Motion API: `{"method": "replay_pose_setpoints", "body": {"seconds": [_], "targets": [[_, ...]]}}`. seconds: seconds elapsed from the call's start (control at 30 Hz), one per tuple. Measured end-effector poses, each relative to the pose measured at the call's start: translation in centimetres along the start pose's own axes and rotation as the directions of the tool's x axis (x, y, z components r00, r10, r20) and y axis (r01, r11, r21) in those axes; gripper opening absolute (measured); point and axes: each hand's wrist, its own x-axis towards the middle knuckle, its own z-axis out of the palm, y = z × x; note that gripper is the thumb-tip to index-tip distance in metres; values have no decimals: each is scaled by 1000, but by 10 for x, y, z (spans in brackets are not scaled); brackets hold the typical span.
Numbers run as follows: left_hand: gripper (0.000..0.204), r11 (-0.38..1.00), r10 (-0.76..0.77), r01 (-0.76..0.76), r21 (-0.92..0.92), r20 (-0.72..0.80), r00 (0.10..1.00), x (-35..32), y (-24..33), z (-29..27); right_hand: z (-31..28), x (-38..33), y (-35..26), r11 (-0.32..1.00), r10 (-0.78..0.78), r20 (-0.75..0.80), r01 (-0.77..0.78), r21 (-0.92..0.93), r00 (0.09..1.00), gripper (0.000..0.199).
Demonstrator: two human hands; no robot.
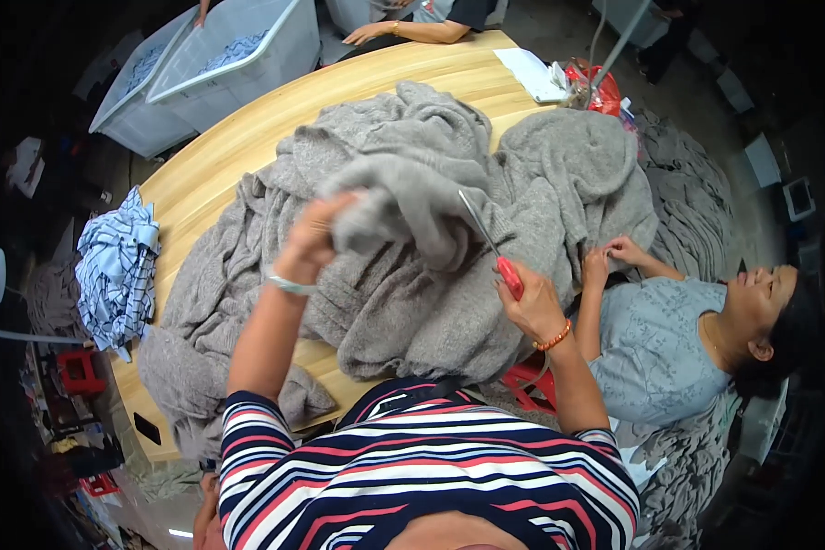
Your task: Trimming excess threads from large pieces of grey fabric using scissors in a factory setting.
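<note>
A large heap of grey knitted cloth [449, 321] covers the middle of the table. Above it my left hand [310, 240] is closed on a lifted, motion-blurred piece of grey knitted fabric [412, 188]. My right hand [533, 307] grips the red handle of a thin metal-shafted tool [478, 222]; its exact kind is unclear. The shaft points up and to the left, beside the lifted fabric. Whether its tip touches the fabric I cannot tell.
The light wooden table [183, 197] also bears blue checked cloth [119, 270] at left, a phone [147, 429] and white paper [530, 73]. Pale bins [247, 78] stand beyond it. A person [660, 344] sits close on my right; another person's hand [367, 34] rests at the far edge.
</note>
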Motion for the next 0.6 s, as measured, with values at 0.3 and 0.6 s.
{"method": "replay_pose_setpoints", "body": {"seconds": [0.3,0.6], "targets": [[52,423,807,-799,428,222,547,-229,219,25,-18,19,-34,996,-68,-106,74,50,992,30],[53,907,404,-356,-224,230,885,-195,134,138,25,1,-67,957,-240,-30,242,158,970,28]]}}
